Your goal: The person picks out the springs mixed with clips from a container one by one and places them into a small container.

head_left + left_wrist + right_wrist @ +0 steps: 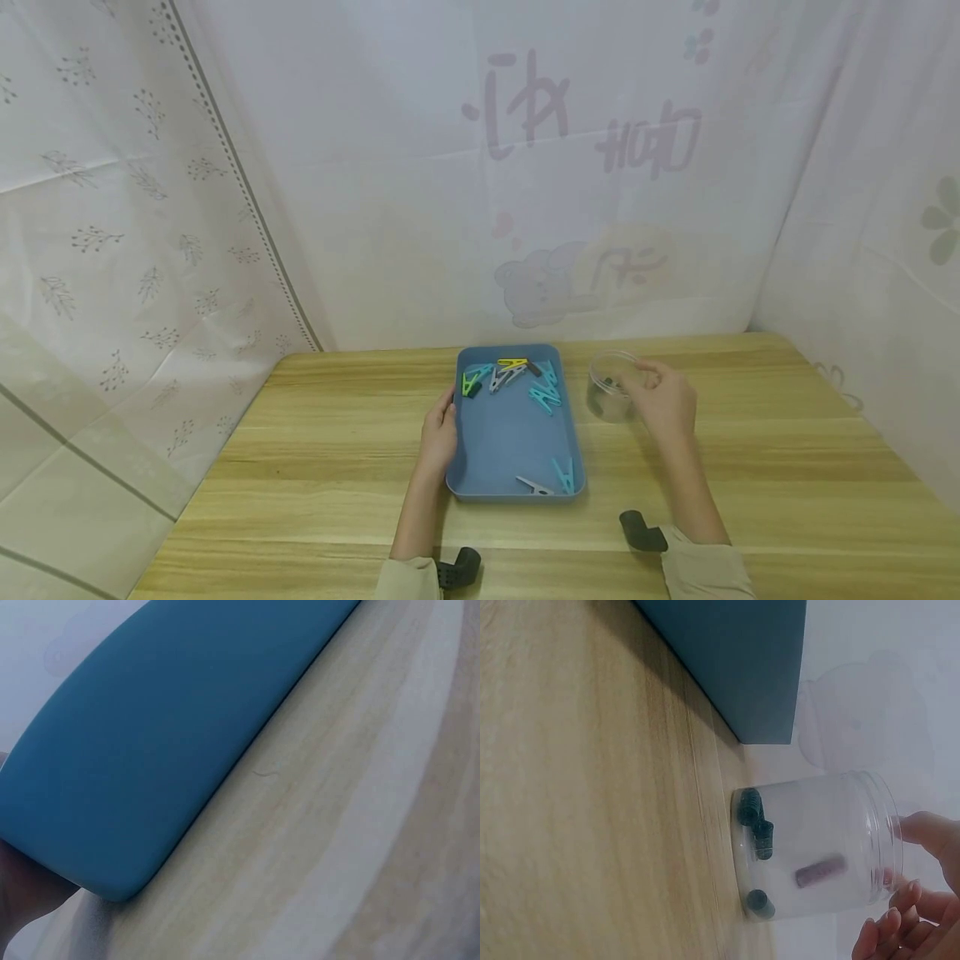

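Observation:
My left hand (pixel 438 433) holds the left side of a blue tray (pixel 510 442); in the left wrist view the tray's outer wall (pixel 165 735) hides most of that hand. In the tray lie several clothespins: turquoise (pixel 543 396), grey (pixel 536 486), yellow (pixel 512 363) and green (pixel 470 383). Dark pieces lie by the yellow and green ones. My right hand (pixel 663 404) is at the mouth of a clear jar (pixel 817 795), its fingers loosely bent. A blurred purplish-brown ribbed cylinder (pixel 821 871) is inside the jar, apart from the fingers. Dark green ribbed cylinders (pixel 763 840) lie at the bottom.
The jar stands on the wooden table (pixel 330 467), just right of the tray. Black wrist mounts (pixel 642 532) stick out from both sleeves. A pale printed curtain (pixel 390 208) hangs behind the table and along its sides.

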`<state>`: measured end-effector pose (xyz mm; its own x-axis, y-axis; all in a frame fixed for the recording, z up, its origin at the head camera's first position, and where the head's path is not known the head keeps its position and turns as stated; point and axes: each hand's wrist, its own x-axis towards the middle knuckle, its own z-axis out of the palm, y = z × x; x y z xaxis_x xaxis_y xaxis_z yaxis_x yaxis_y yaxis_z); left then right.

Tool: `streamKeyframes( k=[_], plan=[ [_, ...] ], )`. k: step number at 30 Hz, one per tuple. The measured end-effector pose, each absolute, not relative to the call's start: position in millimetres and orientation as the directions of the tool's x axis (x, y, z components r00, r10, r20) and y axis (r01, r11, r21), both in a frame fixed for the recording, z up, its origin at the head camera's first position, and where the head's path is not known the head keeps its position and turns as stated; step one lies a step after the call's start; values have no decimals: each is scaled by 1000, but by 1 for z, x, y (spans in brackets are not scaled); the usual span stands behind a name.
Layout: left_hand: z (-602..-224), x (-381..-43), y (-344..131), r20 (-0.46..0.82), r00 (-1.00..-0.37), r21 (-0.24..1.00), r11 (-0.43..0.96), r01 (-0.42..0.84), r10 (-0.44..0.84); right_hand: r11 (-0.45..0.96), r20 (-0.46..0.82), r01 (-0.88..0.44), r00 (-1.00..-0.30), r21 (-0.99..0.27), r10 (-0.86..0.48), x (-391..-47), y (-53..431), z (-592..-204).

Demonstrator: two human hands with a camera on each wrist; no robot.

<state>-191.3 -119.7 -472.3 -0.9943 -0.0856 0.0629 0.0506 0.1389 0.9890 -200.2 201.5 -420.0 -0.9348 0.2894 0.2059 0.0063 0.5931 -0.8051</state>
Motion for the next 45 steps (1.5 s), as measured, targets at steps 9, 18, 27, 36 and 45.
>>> streamKeyframes(
  k=[9,18,27,36,45],
  plan=[
    [-474,-192,-120,56,-994,988,148,42,-90,577,196,11,-935,-817,295,-197,201,-416],
    [-476,-192,-120,51,-994,986,162,35,-96,579,183,27,-936,-815,301,-195,200,-413],
    [-476,-193,-120,46,-994,986,167,28,-103,591,214,15,-925,-806,315,-193,195,-409],
    [-475,-194,-120,43,-994,986,167,26,-101,595,227,-3,-926,-803,302,-190,190,-403],
    [-475,-193,-120,60,-994,986,162,46,-86,586,217,-4,-931,-811,294,-191,186,-402]
  ],
)
